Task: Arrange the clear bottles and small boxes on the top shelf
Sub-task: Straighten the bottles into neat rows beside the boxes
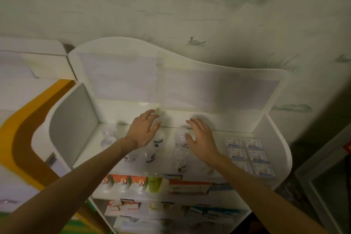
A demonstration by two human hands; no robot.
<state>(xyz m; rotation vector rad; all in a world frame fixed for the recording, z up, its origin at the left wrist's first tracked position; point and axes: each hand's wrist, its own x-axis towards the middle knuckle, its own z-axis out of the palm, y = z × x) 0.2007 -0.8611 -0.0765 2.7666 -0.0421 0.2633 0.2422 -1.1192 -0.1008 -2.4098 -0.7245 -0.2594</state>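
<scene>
Two hands, left [142,131] and right [201,138], are spread wide and empty over the bottles [180,148] mid-shelf [199,126]; boxes [248,153] are gridded at right. Bottles are best gripped low and nudged into straight rows without toppling neighbours.

Bare shelf floor [201,123] lies open along the back of the top shelf, in the middle of the frame, under the tall back panel [190,85] that blocks any reach further. The left side wall [72,125] and right side wall [264,125] close the ends. Clear bottles [180,138] crowd the centre and left, with narrow gaps between them. Small boxes [248,150] fill the lower right corner of the shelf in a tight grid. Above everything the space is open.
</scene>
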